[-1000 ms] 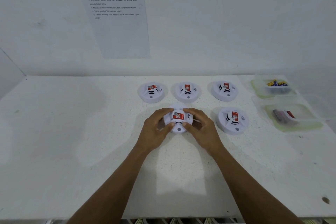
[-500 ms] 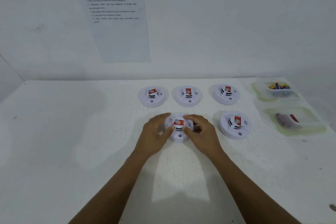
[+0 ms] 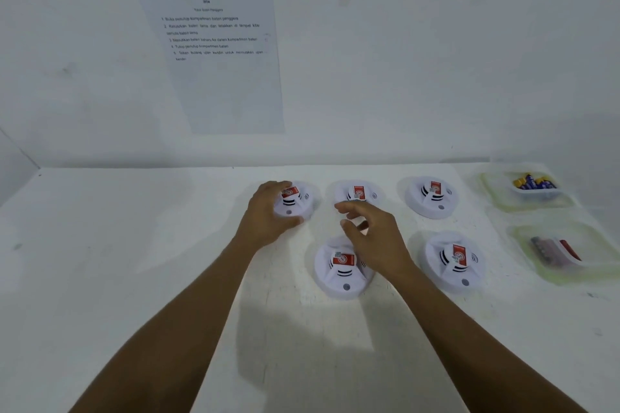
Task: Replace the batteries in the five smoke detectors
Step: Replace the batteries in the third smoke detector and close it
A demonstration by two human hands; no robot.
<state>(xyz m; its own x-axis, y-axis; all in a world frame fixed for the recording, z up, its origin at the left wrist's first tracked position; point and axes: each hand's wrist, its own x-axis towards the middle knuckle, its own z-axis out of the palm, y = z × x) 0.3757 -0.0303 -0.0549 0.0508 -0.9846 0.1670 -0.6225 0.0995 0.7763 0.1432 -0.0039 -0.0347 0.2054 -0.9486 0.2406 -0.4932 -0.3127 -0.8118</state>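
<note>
Resting on the white bench (image 3: 134,278) are 5 round white plastic smoke detectors with red labels: 3 in the far row, 2 nearer. The left hand (image 3: 268,214) cups the far-left detector (image 3: 295,199), fingers curled around its rim. The right hand (image 3: 372,238) hovers between the far-middle detector (image 3: 357,193) and the near-left detector (image 3: 342,266), fingers loose, gripping nothing. 2 clear plastic trays (image 3: 496,198) of batteries sit far right.

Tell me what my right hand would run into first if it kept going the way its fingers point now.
Probably the middle detector of the back row. The right hand hangs open with its fingers aimed up-left, just short of that detector's near edge. Depth is unclear from one view, so it may pass above it.
</note>
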